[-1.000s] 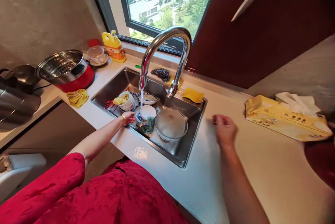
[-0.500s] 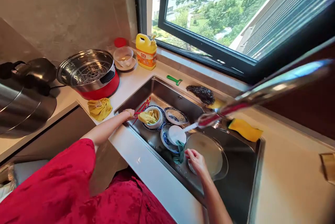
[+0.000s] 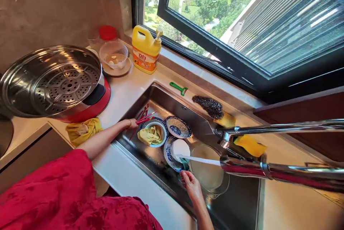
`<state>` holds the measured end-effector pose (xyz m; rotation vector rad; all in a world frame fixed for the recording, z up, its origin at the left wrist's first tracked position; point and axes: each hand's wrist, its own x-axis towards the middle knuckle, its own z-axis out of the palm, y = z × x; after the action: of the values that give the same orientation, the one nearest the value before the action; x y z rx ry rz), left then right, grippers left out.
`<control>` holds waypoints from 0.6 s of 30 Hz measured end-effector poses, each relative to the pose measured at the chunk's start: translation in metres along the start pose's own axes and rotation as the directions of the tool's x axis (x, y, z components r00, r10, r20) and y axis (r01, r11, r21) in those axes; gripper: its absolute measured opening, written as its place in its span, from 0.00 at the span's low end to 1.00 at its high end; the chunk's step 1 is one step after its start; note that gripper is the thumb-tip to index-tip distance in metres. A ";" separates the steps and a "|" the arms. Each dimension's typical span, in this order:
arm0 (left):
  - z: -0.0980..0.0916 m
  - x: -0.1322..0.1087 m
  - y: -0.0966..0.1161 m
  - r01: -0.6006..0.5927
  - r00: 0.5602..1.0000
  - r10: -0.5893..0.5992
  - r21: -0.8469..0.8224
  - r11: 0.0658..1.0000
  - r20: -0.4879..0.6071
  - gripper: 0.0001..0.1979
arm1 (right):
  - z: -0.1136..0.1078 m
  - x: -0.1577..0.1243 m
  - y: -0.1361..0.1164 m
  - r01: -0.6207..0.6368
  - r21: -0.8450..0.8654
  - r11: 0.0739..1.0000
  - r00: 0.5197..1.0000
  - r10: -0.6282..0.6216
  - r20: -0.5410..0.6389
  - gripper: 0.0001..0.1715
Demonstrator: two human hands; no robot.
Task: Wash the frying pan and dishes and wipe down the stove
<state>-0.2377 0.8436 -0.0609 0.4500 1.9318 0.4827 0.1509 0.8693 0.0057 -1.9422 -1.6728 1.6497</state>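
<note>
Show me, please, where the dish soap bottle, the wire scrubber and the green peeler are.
Dish soap bottle (image 3: 143, 59): head view, on the label of its yellow body.
Wire scrubber (image 3: 207, 107): head view, on its dark metal coil.
Green peeler (image 3: 178, 88): head view, on its handle.

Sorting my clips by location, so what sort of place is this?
Most likely a home kitchen: a steel sink holding blue-and-white bowls, a bottle of dish soap, and a red steamer pot on the counter.

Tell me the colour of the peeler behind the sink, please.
The peeler is green, and it shows best in the head view.
</note>
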 end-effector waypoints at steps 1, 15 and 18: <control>-0.003 0.006 0.002 -0.001 0.999 0.002 0.037 0.999 -0.032 0.03 | 0.003 0.002 -0.003 -0.014 0.002 1.000 1.000 0.014 0.001 0.28; 0.039 0.091 0.013 0.017 0.983 0.040 0.308 0.951 -0.177 0.27 | 0.018 -0.002 0.026 -0.038 -0.001 0.999 0.999 0.038 -0.024 0.27; 0.039 0.096 0.009 0.005 0.989 0.049 0.353 0.935 -0.142 0.16 | 0.022 -0.005 0.027 -0.022 -0.054 0.998 1.000 0.021 -0.020 0.26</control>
<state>-0.2380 0.9051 -0.1442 0.6830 2.1693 0.1831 0.1530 0.8432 -0.0181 -2.0011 -1.7133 1.6030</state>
